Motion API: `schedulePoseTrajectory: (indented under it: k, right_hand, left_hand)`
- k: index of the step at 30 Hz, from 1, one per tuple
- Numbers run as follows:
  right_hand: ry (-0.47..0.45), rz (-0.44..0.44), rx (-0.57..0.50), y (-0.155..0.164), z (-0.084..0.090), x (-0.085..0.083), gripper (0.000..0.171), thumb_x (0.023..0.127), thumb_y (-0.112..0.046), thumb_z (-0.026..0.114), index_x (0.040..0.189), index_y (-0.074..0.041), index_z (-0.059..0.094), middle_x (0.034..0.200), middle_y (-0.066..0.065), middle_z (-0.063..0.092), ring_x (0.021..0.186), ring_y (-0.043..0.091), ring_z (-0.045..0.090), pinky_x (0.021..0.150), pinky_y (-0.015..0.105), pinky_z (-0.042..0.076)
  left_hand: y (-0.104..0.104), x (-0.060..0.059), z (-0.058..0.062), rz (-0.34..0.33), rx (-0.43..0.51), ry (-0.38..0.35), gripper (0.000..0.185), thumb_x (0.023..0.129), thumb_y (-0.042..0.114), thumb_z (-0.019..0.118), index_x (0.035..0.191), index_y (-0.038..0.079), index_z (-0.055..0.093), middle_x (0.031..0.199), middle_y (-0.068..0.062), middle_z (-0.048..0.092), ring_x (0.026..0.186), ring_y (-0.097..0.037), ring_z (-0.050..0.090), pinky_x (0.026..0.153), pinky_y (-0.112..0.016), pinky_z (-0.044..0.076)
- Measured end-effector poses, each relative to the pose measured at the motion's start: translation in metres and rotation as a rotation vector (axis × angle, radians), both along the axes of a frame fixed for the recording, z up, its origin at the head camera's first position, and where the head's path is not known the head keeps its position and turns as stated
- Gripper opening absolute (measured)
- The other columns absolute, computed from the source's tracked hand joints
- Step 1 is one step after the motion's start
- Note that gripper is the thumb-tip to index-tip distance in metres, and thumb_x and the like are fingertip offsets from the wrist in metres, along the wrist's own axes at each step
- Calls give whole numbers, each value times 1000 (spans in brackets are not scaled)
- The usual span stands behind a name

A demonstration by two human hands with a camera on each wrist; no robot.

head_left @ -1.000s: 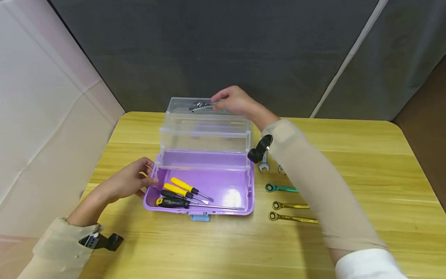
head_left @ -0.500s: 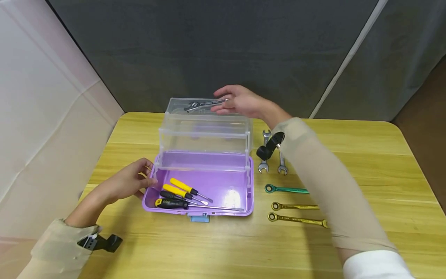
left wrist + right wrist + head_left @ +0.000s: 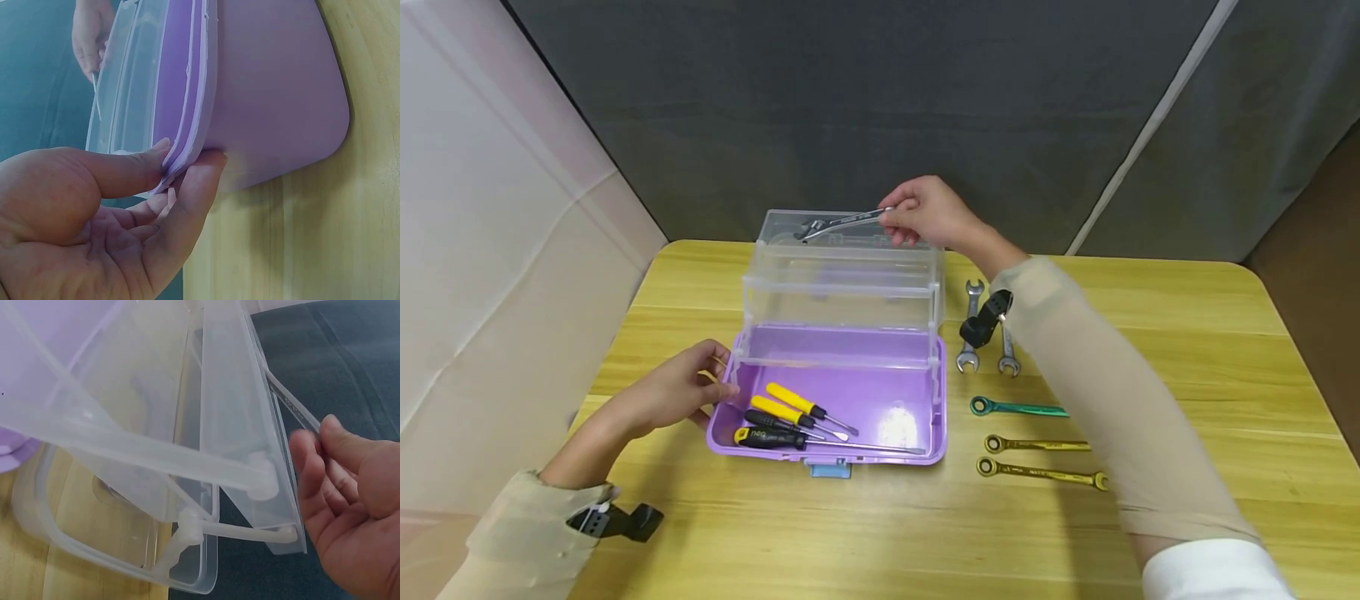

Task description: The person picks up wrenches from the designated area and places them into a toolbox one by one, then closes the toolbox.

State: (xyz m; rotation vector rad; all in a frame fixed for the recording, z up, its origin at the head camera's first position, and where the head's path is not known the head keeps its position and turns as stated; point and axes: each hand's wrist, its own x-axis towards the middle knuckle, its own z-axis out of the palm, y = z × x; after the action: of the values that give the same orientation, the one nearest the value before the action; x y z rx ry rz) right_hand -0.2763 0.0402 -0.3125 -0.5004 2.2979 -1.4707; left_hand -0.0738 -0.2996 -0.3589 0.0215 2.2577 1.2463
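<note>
Purple box (image 3: 865,385): pinching rim (image 3: 210,69) with left hand (image 3: 681,390); pinching wrench (image 3: 850,220) by end with right hand (image 3: 931,213), over top tray (image 3: 782,223). Could drop wrench behind tray through loose fingertip pinch.

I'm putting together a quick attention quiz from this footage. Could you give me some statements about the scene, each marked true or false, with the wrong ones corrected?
1. The right hand pinches a silver wrench. True.
2. Both hands hold tools. False: the left hand grips the rim of the purple toolbox.
3. Four screwdrivers lie inside the purple toolbox. True.
4. Every wrench is in the box. False: the green wrench lies on the table.
5. Two gold wrenches lie on the table. True.
6. The latch is on the box's far side. False: the blue latch is on the side nearest the person.
</note>
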Motion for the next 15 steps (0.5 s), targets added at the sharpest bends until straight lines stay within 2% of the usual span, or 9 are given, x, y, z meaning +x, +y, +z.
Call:
schedulePoseTrajectory:
  k: [3,8,15]
  right_hand:
    - [28,-1,65,-1,0,0,24,97,-9,70,119,1,68,92,18,70,68,18,63,59,23,52]
    - [46,8,164,-4,-2,0,26,101,-6,63,126,-1,63,95,18,70,72,18,62,59,23,48]
    - [184,-50,249,-12,-7,3,17,96,-5,68,110,2,63,89,12,72,70,22,68,61,21,48]
  left_hand:
    - [0,0,0,0,-1,-1,34,101,0,58,127,-9,37,106,-19,49,90,-26,67,65,-42,63]
    - [0,0,1,-4,-8,-6,34,101,1,58,126,-9,37,106,-19,49,91,-26,68,65,-42,63]
    - [-1,1,2,-8,-16,-3,34,102,1,58,126,-9,37,106,-19,50,91,-26,68,66,-42,63]
